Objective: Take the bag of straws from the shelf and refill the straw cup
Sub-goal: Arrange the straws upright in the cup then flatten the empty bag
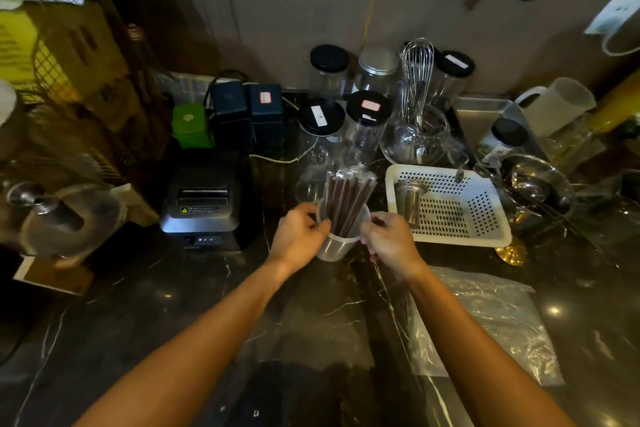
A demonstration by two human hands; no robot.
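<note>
Refilling nearly done: left hand and right hand fingers curled around straw cup rim, steadying straws. Next: release, remove bag.

A dark marble counter fills the lower view. At nine o'clock from centre sits a black receipt printer, and just behind it, toward eleven o'clock, stand a green tin and two dark tins. At twelve o'clock a cluster of clear jars with black lids stands against the wall, with a whisk upright in a glass bowl just to their right. At three o'clock lies a white perforated basket holding a small steel cup. Toward two o'clock are a metal tray and a white pitcher. At ten o'clock stands a wire rack.
</note>
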